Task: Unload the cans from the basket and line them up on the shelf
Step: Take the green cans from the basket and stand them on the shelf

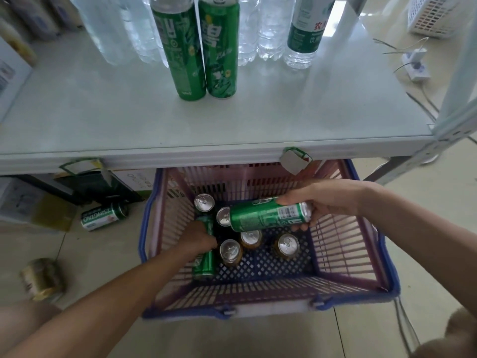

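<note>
**Two hands in the basket, two cans already on the shelf**

We hold a tall green can (268, 214) sideways in our right hand (322, 200), above the basket floor; the fingers (296, 227) wrap round its far end, and its label text is too blurred to read. Our left hand (198, 237) reaches down into the basket (361, 259), fingers curled over a second green can (205, 264) lying flat there; the hand covers the can's middle, so we cannot tell how firm the grip is.

Upright cans stand on the basket floor showing silver tops: one at the back (204, 202), one partly hidden behind the held can (223, 216), and three gold-sided ones (230, 250) (251, 237) (287, 245) in front.

On the shelf (103, 112) above, two tall green cans (178, 47) (220, 45) stand upright, touching side by side, their tops cut off by the frame edge. Behind them is a row of clear water bottles (271, 29), also cut off.

On the floor left of the basket a green can (103, 215) lies on its side, and a blurred pale can (42, 279) sits nearer us.
</note>
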